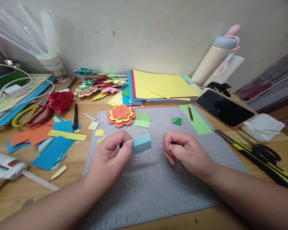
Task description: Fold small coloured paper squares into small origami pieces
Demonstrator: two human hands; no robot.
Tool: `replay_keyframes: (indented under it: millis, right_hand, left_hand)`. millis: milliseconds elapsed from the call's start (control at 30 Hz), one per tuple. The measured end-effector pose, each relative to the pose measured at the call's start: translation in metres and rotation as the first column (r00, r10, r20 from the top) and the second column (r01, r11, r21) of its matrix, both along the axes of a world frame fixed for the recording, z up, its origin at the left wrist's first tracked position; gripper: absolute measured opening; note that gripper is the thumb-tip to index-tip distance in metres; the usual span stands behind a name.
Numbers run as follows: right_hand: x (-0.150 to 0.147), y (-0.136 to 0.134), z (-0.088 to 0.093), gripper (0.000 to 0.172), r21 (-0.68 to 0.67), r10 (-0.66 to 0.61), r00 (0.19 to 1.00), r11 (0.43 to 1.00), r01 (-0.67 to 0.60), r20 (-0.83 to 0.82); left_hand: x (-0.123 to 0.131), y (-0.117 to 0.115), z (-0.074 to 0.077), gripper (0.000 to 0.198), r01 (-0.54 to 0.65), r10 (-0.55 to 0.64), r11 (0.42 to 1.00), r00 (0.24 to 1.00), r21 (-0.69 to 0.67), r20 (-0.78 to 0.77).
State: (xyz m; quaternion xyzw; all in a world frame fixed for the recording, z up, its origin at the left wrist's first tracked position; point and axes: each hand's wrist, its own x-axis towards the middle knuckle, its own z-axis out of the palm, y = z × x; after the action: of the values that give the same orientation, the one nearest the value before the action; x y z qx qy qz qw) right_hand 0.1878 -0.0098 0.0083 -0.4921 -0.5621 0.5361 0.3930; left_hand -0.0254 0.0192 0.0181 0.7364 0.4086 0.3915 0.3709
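Observation:
Between the thumb and bent fingers of my left hand (114,155) is a light blue piece of paper (142,144) with a crease along its length. It is held above the grey cutting mat (134,198). My right hand (182,148) is closed over the mat to the right, apart from the paper; whether its curled fingers hold anything is hidden. Beyond the hands lie a layered orange and yellow paper flower (121,115), a creased light green paper (143,120) and small green and purple paper pieces (177,121).
A utility knife (256,159) and black scissors (264,150) lie at right, below a phone (225,107). Paper scraps (52,153), red and yellow scissors (33,115) and a glue gun (7,169) are at left. A paper stack (160,86) and a bottle (213,57) stand by the wall.

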Motion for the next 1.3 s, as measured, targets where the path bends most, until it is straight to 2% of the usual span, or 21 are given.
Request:
replay_keyframes:
  millis: [67, 100, 167, 233, 300, 367, 433, 467, 500, 567, 633, 800, 867, 900, 967, 1033, 1067, 1133, 1167, 1233, 1300]
  right_hand:
    - [-0.002, 0.001, -0.003, 0.019, -0.179, 0.028, 0.984, 0.982, -0.060, -0.175]
    - [-0.003, 0.001, -0.004, 0.026, -0.265, 0.041, 0.961, 0.957, -0.117, -0.274]
    - [-0.006, 0.001, -0.006, 0.043, -0.378, 0.046, 0.898, 0.897, -0.230, -0.437]
    - [-0.008, 0.001, -0.005, 0.042, -0.397, 0.051, 0.871, 0.876, -0.274, -0.489]
    - [-0.008, 0.000, -0.004, 0.029, -0.362, 0.068, 0.893, 0.898, -0.249, -0.444]
    - [-0.008, -0.002, -0.002, 0.023, -0.290, 0.055, 0.935, 0.943, -0.165, -0.351]
    - [-0.009, -0.003, 0.000, 0.024, -0.209, 0.012, 0.965, 0.975, -0.069, -0.263]
    - [-0.009, -0.004, 0.001, 0.025, -0.178, -0.007, 0.974, 0.983, -0.035, -0.229]
    - [-0.010, -0.005, 0.002, 0.026, -0.159, -0.015, 0.978, 0.987, -0.018, -0.206]
    - [-0.011, -0.006, 0.003, 0.027, -0.155, 0.000, 0.977, 0.987, -0.034, -0.211]
    - [-0.012, -0.006, 0.003, 0.028, -0.169, 0.032, 0.963, 0.982, -0.080, -0.266]
    - [-0.012, -0.004, 0.001, 0.022, -0.263, 0.086, 0.924, 0.945, -0.194, -0.373]
    - [-0.012, -0.003, 0.001, 0.021, -0.304, 0.103, 0.915, 0.924, -0.233, -0.390]
    - [-0.012, -0.003, 0.000, 0.021, -0.326, 0.101, 0.913, 0.914, -0.242, -0.395]
    - [-0.012, -0.003, 0.000, 0.022, -0.376, 0.077, 0.919, 0.897, -0.234, -0.388]
    - [-0.011, -0.003, 0.000, 0.023, -0.417, 0.048, 0.931, 0.885, -0.207, -0.361]
    - [-0.011, -0.003, -0.001, 0.023, -0.432, 0.038, 0.934, 0.879, -0.200, -0.354]
    - [-0.011, -0.003, -0.001, 0.025, -0.451, 0.023, 0.932, 0.871, -0.196, -0.362]
    - [-0.011, -0.003, -0.001, 0.025, -0.457, 0.018, 0.928, 0.867, -0.200, -0.372]
    - [-0.012, -0.003, -0.001, 0.027, -0.468, 0.013, 0.920, 0.858, -0.212, -0.393]
    - [-0.012, -0.003, -0.001, 0.028, -0.468, 0.005, 0.917, 0.859, -0.209, -0.399]
  left_hand:
    - [-0.001, 0.002, -0.003, 0.015, 0.046, -0.037, 0.978, 0.998, 0.202, -0.050]
    - [-0.001, 0.002, -0.004, 0.011, 0.095, -0.070, 0.947, 0.993, 0.306, -0.091]
    - [-0.002, 0.002, -0.007, 0.018, 0.182, -0.107, 0.868, 0.977, 0.461, -0.185]
    - [-0.002, 0.000, -0.009, 0.028, 0.227, -0.102, 0.819, 0.961, 0.527, -0.256]
    - [-0.002, -0.002, -0.010, 0.034, 0.230, -0.110, 0.831, 0.960, 0.506, -0.256]
    - [0.001, -0.005, -0.010, 0.036, 0.179, -0.130, 0.918, 0.979, 0.355, -0.160]
    - [0.006, -0.008, -0.009, 0.027, 0.120, -0.120, 0.993, 0.992, 0.018, 0.031]
    - [0.009, -0.010, -0.008, 0.021, 0.144, -0.120, 0.972, 0.983, -0.186, 0.136]
    - [0.011, -0.011, -0.007, 0.018, 0.204, -0.138, 0.913, 0.969, -0.352, 0.204]
    - [0.015, -0.011, -0.006, 0.021, 0.317, -0.193, 0.773, 0.943, -0.550, 0.271]
    - [0.016, -0.011, -0.005, 0.022, 0.355, -0.229, 0.698, 0.934, -0.622, 0.275]
    - [0.015, -0.008, -0.008, 0.024, 0.389, -0.221, 0.623, 0.920, -0.679, 0.324]
    - [0.015, -0.008, -0.009, 0.025, 0.395, -0.228, 0.624, 0.917, -0.674, 0.327]
    - [0.015, -0.008, -0.010, 0.023, 0.374, -0.215, 0.658, 0.925, -0.654, 0.313]
    - [0.015, -0.010, -0.012, 0.016, 0.269, -0.175, 0.802, 0.959, -0.533, 0.221]
    - [0.013, -0.012, -0.012, 0.018, 0.147, -0.138, 0.954, 0.989, -0.260, 0.052]
    - [0.011, -0.013, -0.012, 0.025, 0.102, -0.107, 0.990, 0.993, -0.098, -0.042]
    - [0.008, -0.014, -0.010, 0.037, 0.062, -0.033, 0.985, 0.984, 0.160, -0.176]
    - [0.007, -0.014, -0.009, 0.036, 0.076, -0.023, 0.969, 0.976, 0.235, -0.218]
    - [0.006, -0.014, -0.006, 0.027, 0.162, -0.078, 0.941, 0.958, 0.296, -0.277]
    - [0.007, -0.014, -0.004, 0.026, 0.276, -0.182, 0.920, 0.930, 0.279, -0.321]
